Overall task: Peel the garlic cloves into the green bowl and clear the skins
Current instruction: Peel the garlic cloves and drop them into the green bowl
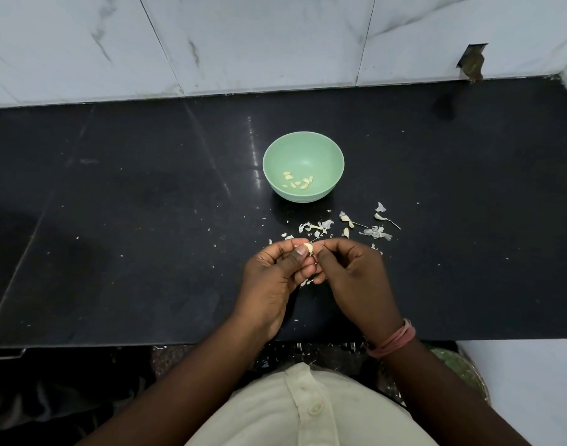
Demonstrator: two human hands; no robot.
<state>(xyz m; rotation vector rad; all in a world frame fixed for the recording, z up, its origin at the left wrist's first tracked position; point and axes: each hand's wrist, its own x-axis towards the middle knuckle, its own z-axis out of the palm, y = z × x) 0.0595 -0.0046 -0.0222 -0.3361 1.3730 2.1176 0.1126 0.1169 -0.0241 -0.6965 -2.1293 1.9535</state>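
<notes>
A green bowl (pixel 303 146) stands on the black counter and holds several peeled garlic cloves (pixel 297 182). Below it, my left hand (pixel 275 278) pinches a pale garlic clove (pixel 309 248) between thumb and fingers. My right hand (pixel 353 272) meets it from the right, and its fingertips pinch the clove's skin at the tip. Torn white garlic skins (pixel 349 225) and thin stems lie scattered between the bowl and my hands. A few skin bits (pixel 305 282) show under my fingers.
The black counter (pixel 147 220) runs left to right, backed by a white marble-look tiled wall (pixel 243 43). A hole in the wall (pixel 472 62) is at the far right. Small skin flecks dot the counter and the floor below its front edge.
</notes>
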